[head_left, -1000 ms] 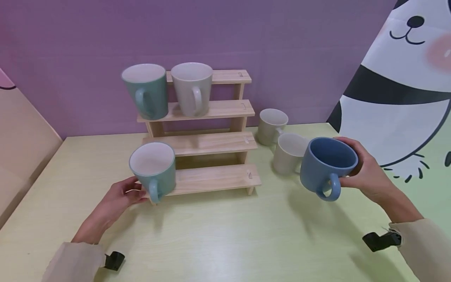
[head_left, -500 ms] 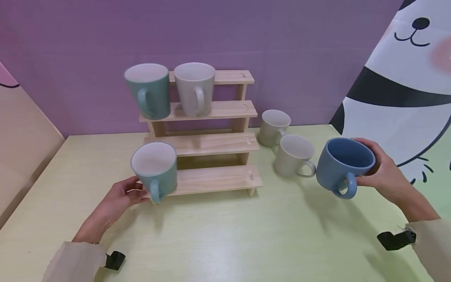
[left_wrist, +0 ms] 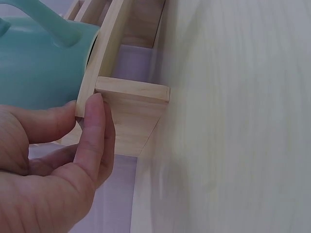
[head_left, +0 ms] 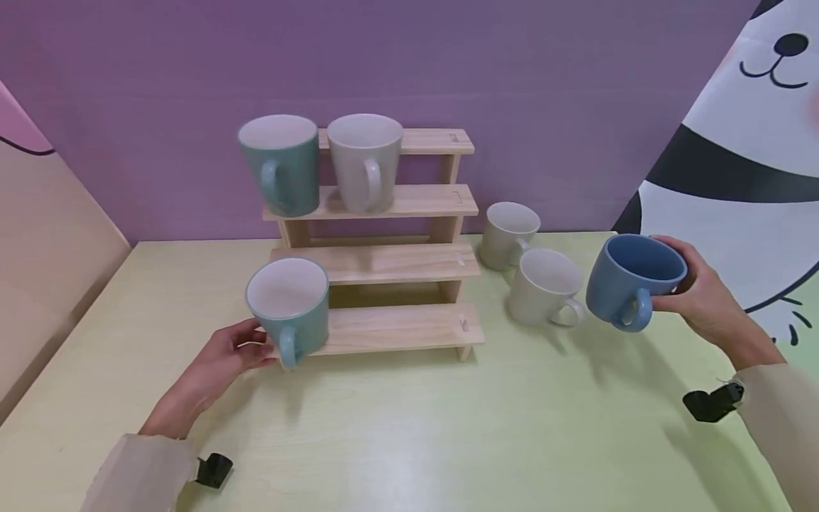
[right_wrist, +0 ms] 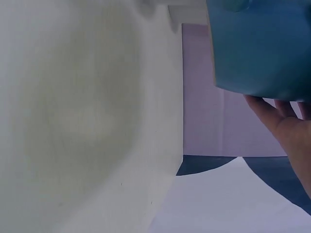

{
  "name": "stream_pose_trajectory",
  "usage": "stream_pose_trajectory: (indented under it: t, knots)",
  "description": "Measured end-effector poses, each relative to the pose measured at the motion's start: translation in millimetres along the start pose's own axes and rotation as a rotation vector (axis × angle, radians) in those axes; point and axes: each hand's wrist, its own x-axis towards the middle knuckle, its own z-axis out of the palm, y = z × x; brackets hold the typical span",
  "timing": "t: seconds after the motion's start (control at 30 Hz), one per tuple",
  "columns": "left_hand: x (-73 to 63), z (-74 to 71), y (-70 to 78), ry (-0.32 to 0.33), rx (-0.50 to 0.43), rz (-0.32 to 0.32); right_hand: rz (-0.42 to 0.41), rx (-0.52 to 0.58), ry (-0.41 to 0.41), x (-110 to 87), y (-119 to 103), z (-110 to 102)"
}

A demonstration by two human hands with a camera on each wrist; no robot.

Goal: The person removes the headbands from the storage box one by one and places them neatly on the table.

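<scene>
My left hand pinches the left end of the bottom step of a wooden stepped shelf. In the left wrist view the thumb lies on the board's edge and the fingertips reach beneath it. On that step, right beside the hand, a light teal mug stands upright with its handle to the front. My right hand grips a blue mug round its right side, raised over the table. In the right wrist view the fingers press against the mug's wall.
A taller teal mug and a white mug stand on the second step from the top. Two off-white mugs sit on the table right of the shelf, the nearer mug close to the blue one. A purple wall rises behind.
My right hand has carried the blue mug rightward, away from the nearer off-white mug, then slightly up. The left hand keeps its hold on the shelf's end. The whole view has shifted slightly.
</scene>
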Motion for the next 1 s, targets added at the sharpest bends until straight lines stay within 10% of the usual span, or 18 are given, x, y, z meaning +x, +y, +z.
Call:
stream_pose_trajectory:
  t: [1.0]
  knots:
    - [1.9,-0.7,-1.1,0.015,-0.065,0.006,0.101,0.07,0.03,94.7,59,4]
